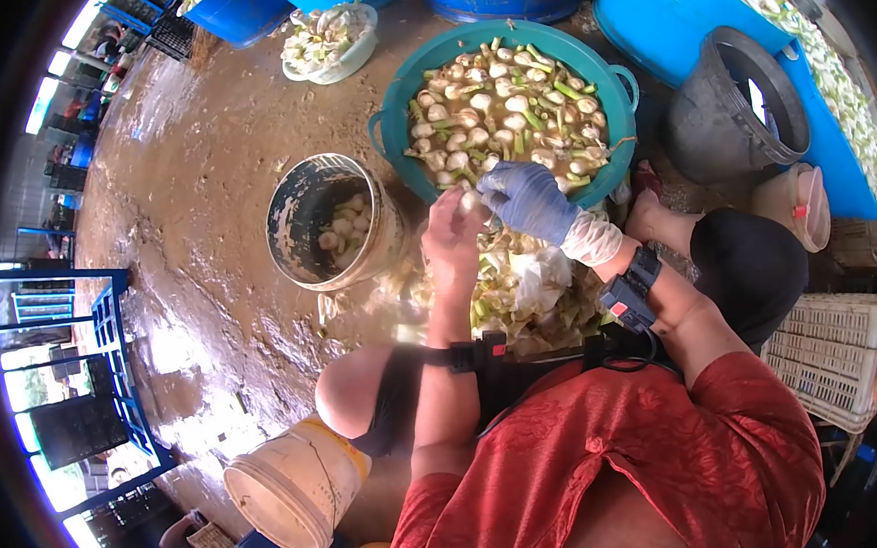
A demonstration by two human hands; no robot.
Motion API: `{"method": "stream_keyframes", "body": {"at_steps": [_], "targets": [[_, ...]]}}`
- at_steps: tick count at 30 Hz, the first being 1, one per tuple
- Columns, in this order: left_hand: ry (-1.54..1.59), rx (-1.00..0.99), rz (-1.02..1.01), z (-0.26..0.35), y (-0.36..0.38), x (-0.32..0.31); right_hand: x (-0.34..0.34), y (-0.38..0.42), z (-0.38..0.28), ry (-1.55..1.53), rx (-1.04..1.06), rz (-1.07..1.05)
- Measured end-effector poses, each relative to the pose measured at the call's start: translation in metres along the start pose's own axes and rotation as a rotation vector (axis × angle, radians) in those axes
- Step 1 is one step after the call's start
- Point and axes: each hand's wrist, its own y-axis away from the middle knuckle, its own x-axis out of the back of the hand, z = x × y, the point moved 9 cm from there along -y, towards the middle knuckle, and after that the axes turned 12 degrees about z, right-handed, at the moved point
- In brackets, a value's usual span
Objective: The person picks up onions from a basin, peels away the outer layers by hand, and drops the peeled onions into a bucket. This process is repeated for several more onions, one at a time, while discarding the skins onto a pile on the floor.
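Observation:
My left hand point(450, 236), bare, pinches a pale garlic bulb point(469, 200) at the near rim of a green tub. My right hand point(532, 202), in a blue glove, has its fingers curled against the same bulb; whether they hold anything else is hidden. Brownish water fills the green tub point(382, 113), with many garlic bulbs point(481, 101) and cut green stems floating in it. To the left stands a dirty bucket point(394, 232) with several whitish bulbs point(345, 225) inside. Below my hands lies a heap of peeled skins point(523, 279).
Wet, muddy floor point(206, 187) stretches left. A bowl of peelings point(365, 52) sits beyond the bucket. Blue containers line the back; a black tub point(689, 127) stands right. White crates point(822, 353) are beside my right knee, and a pale bucket point(286, 490) lies tilted near my left knee.

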Motion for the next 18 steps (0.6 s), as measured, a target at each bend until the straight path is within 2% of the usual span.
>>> {"method": "stream_keyframes", "body": {"at_steps": [1, 4, 5, 7, 8, 9, 11, 12, 14, 15, 16, 18], "targets": [[0.0, 0.001, -0.001, -0.006, 0.0, 0.002, -0.005, 0.0, -0.002, 0.129, 0.053, -0.051], [-0.094, -0.05, -0.045, -0.006, 0.003, -0.001, -0.009, 0.001, -0.001, 0.179, 0.069, -0.091], [-0.056, 0.02, -0.069, -0.006, 0.005, -0.003, -0.01, 0.001, 0.003, 0.179, 0.07, -0.092], [-0.02, 0.09, -0.093, -0.002, 0.007, -0.004, -0.015, 0.003, 0.026, -0.007, -0.112, -0.105], [0.034, 0.169, -0.11, -0.006, 0.008, -0.005, -0.013, 0.003, 0.027, -0.009, -0.112, -0.106], [0.09, 0.246, -0.128, -0.01, 0.009, -0.007, -0.012, 0.005, 0.034, -0.162, -0.21, -0.117], [0.128, 0.233, -0.12, -0.008, 0.008, -0.007, -0.01, 0.01, 0.044, -0.418, -0.396, -0.099], [0.167, 0.223, -0.114, -0.007, 0.008, -0.007, -0.009, 0.012, 0.043, -0.419, -0.397, -0.102], [0.113, 0.211, -0.113, -0.009, 0.007, -0.005, -0.007, 0.014, 0.032, -0.45, -0.305, -0.142], [0.06, 0.197, -0.115, -0.009, 0.007, -0.005, -0.004, 0.013, 0.024, -0.377, -0.172, -0.084], [0.061, 0.199, -0.119, -0.012, 0.008, -0.007, -0.005, 0.015, 0.025, -0.374, -0.175, -0.082], [-0.082, 0.116, -0.131, -0.013, 0.009, -0.008, -0.002, 0.013, 0.008, 0.105, 0.018, -0.089]]}}
